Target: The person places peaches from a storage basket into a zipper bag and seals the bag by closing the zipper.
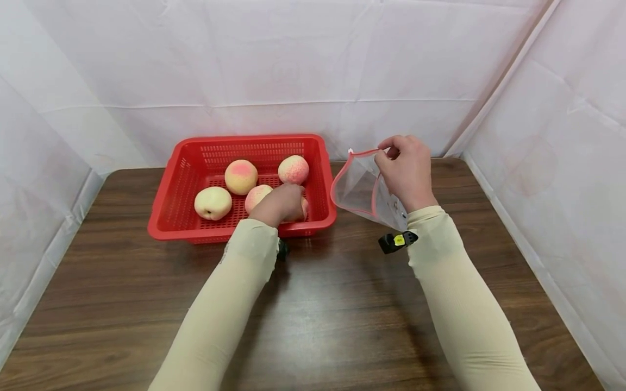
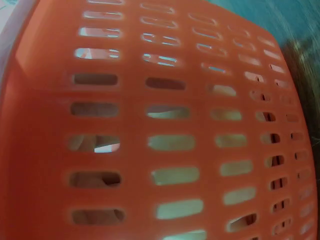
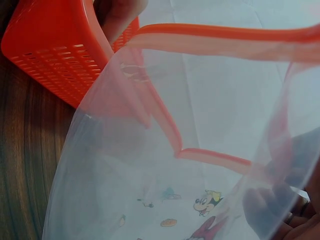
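My left hand [image 1: 281, 205] reaches over the front rim into a red plastic basket [image 1: 239, 235]. It grips a peach [image 1: 305, 209] near the basket's front right corner, mostly hidden under the hand; the fingertips are out of sight. Another peach [image 1: 257, 196] lies just left of that hand. My right hand [image 1: 407, 169] pinches the rim of a clear zipper bag [image 1: 353, 187] with pink edging, and the bag hangs with its mouth spread apart. Cartoon prints [image 3: 205, 204] show on the bag in the right wrist view.
Also in the basket are a pale yellow peach [image 1: 213, 203], a yellow-pink peach [image 1: 241, 177] and a speckled pink peach [image 1: 293, 170]. The basket stands on a dark wooden table [image 1: 332, 304]. White cloth [image 1: 293, 60] hangs behind and at both sides.
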The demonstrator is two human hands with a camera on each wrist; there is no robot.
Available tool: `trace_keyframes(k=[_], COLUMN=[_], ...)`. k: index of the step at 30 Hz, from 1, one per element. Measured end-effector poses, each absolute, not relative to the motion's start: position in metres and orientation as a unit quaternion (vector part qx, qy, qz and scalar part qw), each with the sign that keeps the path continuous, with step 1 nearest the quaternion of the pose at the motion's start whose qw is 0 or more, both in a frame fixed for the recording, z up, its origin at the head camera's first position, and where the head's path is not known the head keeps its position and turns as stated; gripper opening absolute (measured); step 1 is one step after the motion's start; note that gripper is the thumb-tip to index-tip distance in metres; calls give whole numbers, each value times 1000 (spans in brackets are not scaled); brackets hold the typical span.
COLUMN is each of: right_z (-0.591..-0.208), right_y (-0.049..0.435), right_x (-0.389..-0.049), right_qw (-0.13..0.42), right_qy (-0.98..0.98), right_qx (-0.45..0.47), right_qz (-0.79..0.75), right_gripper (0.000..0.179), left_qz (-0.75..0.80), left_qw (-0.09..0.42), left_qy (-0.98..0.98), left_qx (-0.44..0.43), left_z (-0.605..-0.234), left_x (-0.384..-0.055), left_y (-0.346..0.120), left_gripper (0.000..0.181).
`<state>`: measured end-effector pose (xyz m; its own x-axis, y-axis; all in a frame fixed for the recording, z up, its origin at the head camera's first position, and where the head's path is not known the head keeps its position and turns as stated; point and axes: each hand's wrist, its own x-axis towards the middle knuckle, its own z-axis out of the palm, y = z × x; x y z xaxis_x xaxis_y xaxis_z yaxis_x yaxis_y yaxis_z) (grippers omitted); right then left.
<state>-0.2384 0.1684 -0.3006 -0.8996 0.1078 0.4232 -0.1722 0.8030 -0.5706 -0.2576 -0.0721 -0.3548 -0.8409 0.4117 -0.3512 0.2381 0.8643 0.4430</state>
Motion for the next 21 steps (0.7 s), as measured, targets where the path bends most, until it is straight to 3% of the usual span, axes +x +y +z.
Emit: trace_keyframes(k=[14,21], right_z=[-303,-302], right_y=[169,168], right_x=[-240,-239], right_qw=[230,228], right_qy=[-922,-922], right_qx=[24,21], right_qz=[311,313], right_gripper=[23,23], left_qz=[179,189], left_qw=[249,210], left_qy=[936,941], left_qx=[175,189], left_z=[-350,-352], left_x=[-258,-258], left_y=[-72,-75], left_gripper=[5,8])
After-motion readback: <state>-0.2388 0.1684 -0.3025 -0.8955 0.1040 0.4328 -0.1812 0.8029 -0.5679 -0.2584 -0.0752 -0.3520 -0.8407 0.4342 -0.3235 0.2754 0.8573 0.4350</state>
